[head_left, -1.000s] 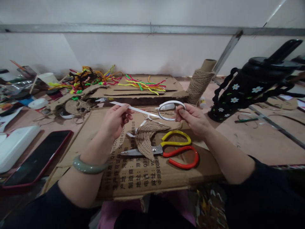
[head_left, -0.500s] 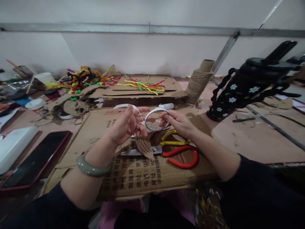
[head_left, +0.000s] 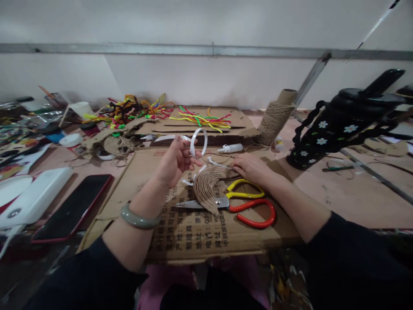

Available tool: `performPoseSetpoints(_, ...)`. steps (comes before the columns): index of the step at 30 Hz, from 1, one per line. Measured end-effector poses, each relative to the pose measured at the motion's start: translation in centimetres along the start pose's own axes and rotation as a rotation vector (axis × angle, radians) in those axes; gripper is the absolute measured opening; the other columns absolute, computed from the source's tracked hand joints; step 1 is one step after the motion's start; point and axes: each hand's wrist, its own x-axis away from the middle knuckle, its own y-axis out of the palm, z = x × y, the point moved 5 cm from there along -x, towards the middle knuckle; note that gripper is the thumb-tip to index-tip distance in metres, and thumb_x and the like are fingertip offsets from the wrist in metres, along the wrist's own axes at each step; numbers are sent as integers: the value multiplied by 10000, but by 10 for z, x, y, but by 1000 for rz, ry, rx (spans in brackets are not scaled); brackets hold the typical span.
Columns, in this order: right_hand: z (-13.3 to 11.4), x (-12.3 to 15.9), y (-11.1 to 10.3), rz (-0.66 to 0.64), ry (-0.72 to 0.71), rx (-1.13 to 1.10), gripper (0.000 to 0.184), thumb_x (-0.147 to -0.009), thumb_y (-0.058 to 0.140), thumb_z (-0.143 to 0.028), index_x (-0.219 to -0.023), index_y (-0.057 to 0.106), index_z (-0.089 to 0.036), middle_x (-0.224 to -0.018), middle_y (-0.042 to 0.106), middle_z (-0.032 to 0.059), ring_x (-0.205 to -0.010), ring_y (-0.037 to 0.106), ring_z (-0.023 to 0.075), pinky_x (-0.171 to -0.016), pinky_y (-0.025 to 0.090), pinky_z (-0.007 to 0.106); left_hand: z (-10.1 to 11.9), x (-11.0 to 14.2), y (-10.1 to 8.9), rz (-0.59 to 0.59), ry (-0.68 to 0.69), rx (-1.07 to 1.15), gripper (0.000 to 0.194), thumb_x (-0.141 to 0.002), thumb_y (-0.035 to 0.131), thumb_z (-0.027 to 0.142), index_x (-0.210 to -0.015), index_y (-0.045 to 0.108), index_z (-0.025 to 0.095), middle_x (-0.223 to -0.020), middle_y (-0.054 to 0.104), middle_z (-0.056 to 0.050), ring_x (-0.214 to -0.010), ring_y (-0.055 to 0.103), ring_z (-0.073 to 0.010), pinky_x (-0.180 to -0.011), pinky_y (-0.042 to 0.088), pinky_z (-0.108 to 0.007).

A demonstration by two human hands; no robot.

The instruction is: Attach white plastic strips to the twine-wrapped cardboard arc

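My left hand [head_left: 176, 162] holds a white plastic ring [head_left: 192, 148] upright between its fingers, above the cardboard. My right hand [head_left: 253, 168] is low over the cardboard, its fingers closed at the right end of a curved, twine-covered crescent piece [head_left: 206, 183]; the fingertips are partly hidden. That piece lies across the blades of scissors [head_left: 222, 201] with one yellow and one red handle. Short white strips [head_left: 219, 163] and a thin brown strand lie beside it. Just beyond is a small white glue bottle [head_left: 232, 148], on its side.
Under everything is a printed cardboard sheet [head_left: 138, 181]. Behind stand a twine cone [head_left: 275, 118] and cardboard with coloured pipe cleaners [head_left: 206, 118]. A black flowered tumbler [head_left: 335, 125] is at right. At left lie a phone [head_left: 74, 206], a white power bank [head_left: 35, 196] and paint pots [head_left: 53, 133].
My right hand has let go of the white ring and moved down to the twine-covered piece. My left hand now holds the ring alone, raised slightly. The view has shifted a little.
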Motion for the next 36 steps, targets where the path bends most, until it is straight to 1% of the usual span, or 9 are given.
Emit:
performPoseSetpoints(6, 11, 4, -12, 167, 82, -62, 181, -839, 494, -214, -729, 634, -190, -792, 658, 97, -793, 580, 221, -739, 450, 359, -1, -1, -2, 21, 6, 45, 470, -811, 472, 631, -940, 546, 186, -711, 656, -20, -561, 632, -117, -475, 396, -210)
performPoseSetpoints(9, 45, 22, -31, 398, 322, -171, 176, -851, 461, -259, -829, 629, -210, -897, 655, 95, -844, 586, 226, -752, 464, 375, -3, -3, -4, 31, 5, 66, 459, -817, 481, 613, -958, 539, 180, -714, 663, -16, -563, 638, -111, -477, 397, -200)
performPoseSetpoints(12, 82, 52, -44, 516, 664, -87, 175, -828, 462, -273, -823, 627, -215, -928, 651, 102, -878, 589, 267, -756, 458, 439, -5, -5, -5, 43, 0, 81, 422, -845, 461, 579, -944, 531, 174, -696, 664, -15, -547, 638, -106, -472, 394, -187)
performPoseSetpoints(14, 93, 64, -48, 528, 751, -74, 136, -770, 521, -247, -834, 635, -206, -982, 649, 136, -911, 591, 309, -769, 455, 493, -6, -5, -4, 54, -13, 82, 377, -869, 449, 539, -916, 525, 173, -677, 661, -15, -532, 636, -102, -467, 391, -177)
performPoseSetpoints(17, 79, 62, -57, 610, 680, -120, 266, -778, 523, -254, -1012, 626, -180, -1075, 637, 148, -958, 598, 306, -835, 458, 525, -7, -2, 1, 64, -47, 76, 331, -892, 440, 493, -876, 518, 172, -667, 663, -21, -514, 632, -98, -459, 386, -168)
performPoseSetpoints(23, -28, 7, -73, 613, 229, -376, 223, -850, 506, -345, -929, 650, -195, -939, 689, 86, -858, 631, 210, -781, 511, 384, -7, 2, 8, 45, -72, 78, 331, -908, 419, 466, -886, 539, 159, -688, 672, -39, -521, 636, -107, -450, 394, -169)
performPoseSetpoints(26, -63, -20, -58, 483, 126, -599, 375, -825, 557, -328, -1169, 553, -180, -973, 683, 81, -870, 642, 200, -772, 520, 377, -8, 2, 9, 10, -71, 85, 358, -893, 439, 484, -902, 561, 148, -708, 675, -46, -532, 634, -109, -446, 395, -171)
performPoseSetpoints(31, -78, -32, -29, 443, 15, -903, 677, -746, 645, -295, -1354, 365, -193, -1211, 592, 129, -1113, 583, 233, -892, 503, 417, -14, 4, 16, -55, -57, 96, 411, -802, 562, 539, -943, 564, 153, -713, 667, -35, -551, 607, -110, -465, 424, -186)
performPoseSetpoints(36, -81, -23, -28, 517, 12, -933, 535, -827, 463, -211, -1349, 367, -144, -1276, 554, 156, -1089, 598, 206, -889, 519, 399, -17, 11, 28, -101, -45, 97, 475, -734, 623, 568, -988, 528, 177, -754, 666, -30, -595, 635, -137, -476, 437, -207)
